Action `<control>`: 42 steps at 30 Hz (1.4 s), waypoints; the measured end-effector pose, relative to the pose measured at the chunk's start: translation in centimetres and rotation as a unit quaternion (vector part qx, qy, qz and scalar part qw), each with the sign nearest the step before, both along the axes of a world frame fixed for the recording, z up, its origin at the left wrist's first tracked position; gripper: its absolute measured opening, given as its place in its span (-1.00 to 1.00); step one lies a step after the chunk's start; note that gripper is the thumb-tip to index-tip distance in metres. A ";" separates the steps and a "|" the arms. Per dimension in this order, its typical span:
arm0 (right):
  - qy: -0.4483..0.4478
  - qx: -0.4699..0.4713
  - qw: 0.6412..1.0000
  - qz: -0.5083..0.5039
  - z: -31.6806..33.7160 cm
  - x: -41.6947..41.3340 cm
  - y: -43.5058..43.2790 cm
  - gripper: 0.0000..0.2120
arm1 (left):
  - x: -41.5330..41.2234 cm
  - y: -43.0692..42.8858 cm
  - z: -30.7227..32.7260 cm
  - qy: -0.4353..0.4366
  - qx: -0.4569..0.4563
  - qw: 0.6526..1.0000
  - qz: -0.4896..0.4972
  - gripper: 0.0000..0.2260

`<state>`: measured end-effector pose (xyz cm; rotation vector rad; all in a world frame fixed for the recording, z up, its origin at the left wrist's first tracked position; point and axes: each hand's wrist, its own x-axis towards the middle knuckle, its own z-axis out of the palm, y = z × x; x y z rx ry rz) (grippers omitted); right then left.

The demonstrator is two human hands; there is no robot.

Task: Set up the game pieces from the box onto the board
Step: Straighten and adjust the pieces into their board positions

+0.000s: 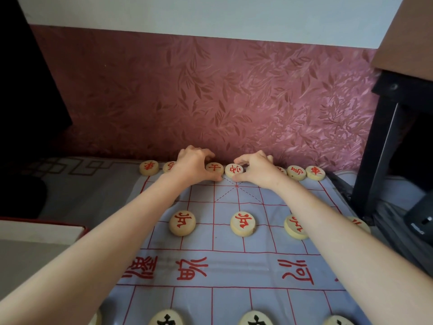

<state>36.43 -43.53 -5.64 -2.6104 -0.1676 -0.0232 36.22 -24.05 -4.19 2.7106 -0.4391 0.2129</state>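
Both arms reach to the far edge of the board (pixel 269 233): the left grip (pixel 193 164) pinches a red piece (pixel 214 169) between thumb and fingers, and the right grip (pixel 255 167) pinches the neighbour (pixel 232 171) just beside it in the back row. Red pawns (pixel 182 222) sit a few lines nearer. Black pieces (pixel 255 319) line the near edge, and the box (pixel 42 229) lies off to the left.

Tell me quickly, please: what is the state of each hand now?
Left hand: closed, pinching a far-row red piece.
Right hand: closed, pinching the neighbouring red piece to its right.
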 end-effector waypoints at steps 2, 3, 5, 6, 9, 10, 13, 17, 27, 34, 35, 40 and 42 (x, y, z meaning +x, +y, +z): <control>-0.003 0.018 1.000 0.008 0.3 -0.4 -0.2 -0.37 | -0.1 0.0 0.3 -0.001 -0.007 1.000 -0.005 -0.35; -0.006 0.040 0.999 0.010 0.5 -0.6 -0.4 -0.35 | -0.1 0.1 0.4 -0.001 -0.017 1.000 -0.005 -0.35; -0.026 0.070 0.997 0.003 1.0 -0.8 -0.9 -0.38 | 0.1 0.3 0.5 0.005 -0.035 0.999 0.000 -0.38; -0.039 0.072 0.997 -0.005 1.4 -0.9 -1.3 -0.44 | 0.1 0.3 0.5 0.011 -0.038 0.999 0.001 -0.39; -0.074 0.076 0.994 -0.020 2.3 -1.3 -3.1 -0.59 | -0.2 -0.2 0.8 0.007 -0.038 0.999 -0.011 -0.49; -0.081 0.079 0.993 -0.024 2.5 -1.6 -3.7 -0.62 | -0.4 -0.4 0.9 0.002 -0.040 0.999 -0.019 -0.52; -0.072 0.059 0.995 -0.048 2.4 -2.1 -5.2 -0.70 | -0.8 -1.5 1.0 -0.007 -0.048 0.998 -0.034 -0.55; -0.052 0.025 0.996 -0.075 2.0 -2.7 -6.9 -0.71 | -0.7 -3.3 1.0 -0.009 -0.050 0.997 -0.051 -0.62; -0.004 -0.058 0.997 -0.058 2.5 -3.5 -8.9 -0.66 | -0.3 -8.2 0.7 -0.031 -0.011 0.998 -0.051 -0.55; -0.007 -0.043 0.998 -0.054 2.8 -4.3 -8.1 -0.57 | -0.2 -9.5 -0.1 -0.049 0.001 0.999 -0.016 -0.47; -0.009 -0.042 0.997 -0.057 2.9 -4.5 -8.0 -0.56 | -0.2 -9.6 -0.1 -0.051 0.003 0.999 -0.009 -0.45; -0.017 -0.035 0.997 -0.064 2.7 -4.8 -7.8 -0.58 | 0.0 -10.0 -0.2 -0.054 0.014 0.998 0.007 -0.43; -0.017 -0.033 0.997 -0.061 2.5 -4.8 -7.8 -0.60 | 0.1 -10.1 -0.1 -0.053 0.013 0.999 0.006 -0.48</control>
